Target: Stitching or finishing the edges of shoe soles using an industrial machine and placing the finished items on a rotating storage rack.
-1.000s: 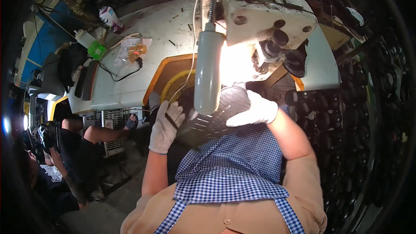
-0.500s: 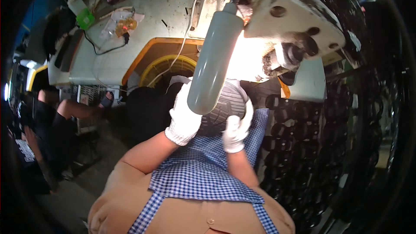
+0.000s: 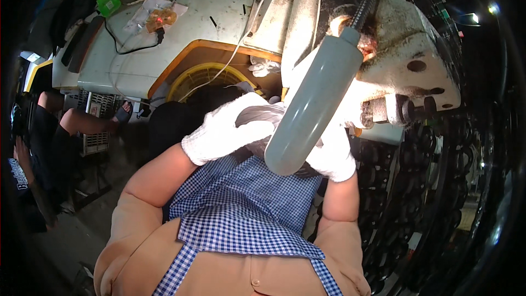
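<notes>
Work at a machine station, with handling under way. One dark grey ribbed piece (image 3: 262, 114), possibly footwear, lies between the two gloved hands, in front of the person's checked apron (image 3: 246, 214) and partly behind the grey cylindrical lamp (image 3: 313, 104). The piece is taken up and brought near the stained white machine head (image 3: 402, 60); it is not yet released. Whether any of its surface is finished, and how much is left, cannot be told. Left hand (image 3: 222, 129): grip closed on the piece, thumb below, fingers above. Right hand (image 3: 335, 156): at the opposite side, its fingers hidden by lamp and glare, so the extent of its grip cannot be told.

Counts: one piece in hand, one lamp, one machine head, one yellow basket (image 3: 192, 75) beneath the cut-out of one pale counter (image 3: 156, 57), one clear bag (image 3: 159, 17) with orange-brown contents, one green-bottomed bottle (image 3: 108, 3), one seated co-worker (image 3: 52, 142). Black items (image 3: 378, 186) at right overlap too densely for counting.
</notes>
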A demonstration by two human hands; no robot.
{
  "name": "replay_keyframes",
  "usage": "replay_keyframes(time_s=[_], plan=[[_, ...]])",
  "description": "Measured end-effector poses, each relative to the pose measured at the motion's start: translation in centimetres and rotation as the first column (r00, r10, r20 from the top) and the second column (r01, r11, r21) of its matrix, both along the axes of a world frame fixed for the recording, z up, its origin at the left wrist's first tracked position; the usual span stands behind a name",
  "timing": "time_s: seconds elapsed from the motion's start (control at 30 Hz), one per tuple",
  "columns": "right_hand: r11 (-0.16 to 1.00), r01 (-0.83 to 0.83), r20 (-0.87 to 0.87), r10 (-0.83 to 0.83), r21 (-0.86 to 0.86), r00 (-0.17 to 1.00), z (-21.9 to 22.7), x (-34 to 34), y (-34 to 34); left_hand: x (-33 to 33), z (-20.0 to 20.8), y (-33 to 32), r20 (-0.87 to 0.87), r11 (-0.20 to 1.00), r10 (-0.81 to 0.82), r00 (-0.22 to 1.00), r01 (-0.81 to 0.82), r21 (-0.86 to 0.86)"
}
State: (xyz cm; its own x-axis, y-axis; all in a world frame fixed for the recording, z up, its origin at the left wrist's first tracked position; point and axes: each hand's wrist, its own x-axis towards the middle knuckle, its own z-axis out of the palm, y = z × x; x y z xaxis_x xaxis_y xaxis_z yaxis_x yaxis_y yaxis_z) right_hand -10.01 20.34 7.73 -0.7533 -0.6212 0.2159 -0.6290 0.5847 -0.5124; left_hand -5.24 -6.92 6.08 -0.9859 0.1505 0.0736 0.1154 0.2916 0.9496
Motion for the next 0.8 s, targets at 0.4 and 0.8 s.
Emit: replay_keyframes(time_s=[0.4,0.8], plan=[[0.943,-0.069,0.455,0.221,-0.327,0.863,4.2,-5.3,4.3,1.6,0.2,1.9,0.121,0.756,0.046,0.992,-0.114,0.644],[-0.165,0.450,0.409,0.232,-0.877,0.883,-14.3,4.7,6.5,4.0,-2.2,4.3,0.193,0.394,0.117,0.974,-0.224,0.892]])
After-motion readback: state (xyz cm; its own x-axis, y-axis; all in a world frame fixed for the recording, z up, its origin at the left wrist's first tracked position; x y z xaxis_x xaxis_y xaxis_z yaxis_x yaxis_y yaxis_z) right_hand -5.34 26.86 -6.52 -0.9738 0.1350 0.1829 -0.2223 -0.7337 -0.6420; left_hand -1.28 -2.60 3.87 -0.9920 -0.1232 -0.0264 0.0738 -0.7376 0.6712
